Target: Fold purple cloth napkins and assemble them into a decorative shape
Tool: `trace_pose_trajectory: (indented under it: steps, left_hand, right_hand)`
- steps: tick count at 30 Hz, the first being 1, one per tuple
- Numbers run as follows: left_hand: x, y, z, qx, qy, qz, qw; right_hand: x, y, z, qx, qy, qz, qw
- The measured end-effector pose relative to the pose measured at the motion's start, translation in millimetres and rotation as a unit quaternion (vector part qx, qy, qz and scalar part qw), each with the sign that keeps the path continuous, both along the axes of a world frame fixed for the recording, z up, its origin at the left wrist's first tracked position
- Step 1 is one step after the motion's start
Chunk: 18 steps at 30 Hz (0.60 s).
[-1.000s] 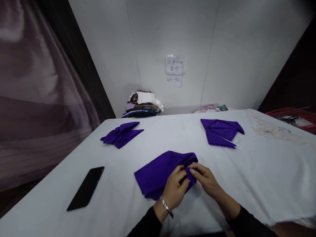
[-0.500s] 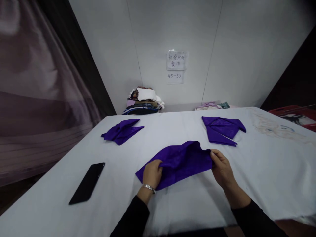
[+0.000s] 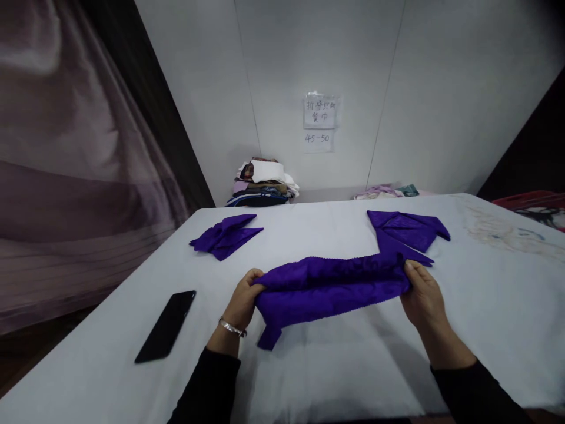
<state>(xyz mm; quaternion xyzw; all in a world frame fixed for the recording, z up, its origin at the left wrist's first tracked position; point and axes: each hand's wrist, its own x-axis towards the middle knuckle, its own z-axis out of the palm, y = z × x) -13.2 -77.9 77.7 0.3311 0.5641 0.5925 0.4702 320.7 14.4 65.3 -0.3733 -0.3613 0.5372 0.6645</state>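
Observation:
A purple cloth napkin (image 3: 331,288) is stretched sideways between my two hands, above the white-covered table. My left hand (image 3: 241,300), with a silver bracelet at the wrist, pinches its left end, and a small flap hangs below. At the other end my right hand (image 3: 424,297) grips the corner between thumb and fingers. The cloth sags in a lengthwise trough with its serrated edges showing. Beyond it lie two folded purple napkins: one (image 3: 227,235) at the back left, another (image 3: 410,231) at the back right, its lower part partly covered by the held cloth.
A black phone (image 3: 166,327) lies on the white tablecloth (image 3: 335,377) to the left. Behind the table, a pile of folded clothes (image 3: 265,182) and more fabric (image 3: 384,191) stand by the wall. Handwritten paper signs (image 3: 319,121) hang there. A pinkish curtain (image 3: 79,176) drapes at left.
My left hand has moved left and my right hand slightly right, pulling the napkin out longer and straighter. The view has shifted a little.

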Motion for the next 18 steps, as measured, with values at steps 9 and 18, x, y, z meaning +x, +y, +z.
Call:
trace_pose_trajectory:
  steps: [9,18]
  left_hand:
    - [-12,-10,4.5,0.003,-0.001,-0.077,0.997]
    - [-8,-4,7.1,0.065,0.185,0.034,0.98]
  right_hand:
    - [3,6,-1.3,-0.024,0.028,-0.024,0.999]
    - [-1,3,0.8,-0.025,-0.007,0.011,1.0]
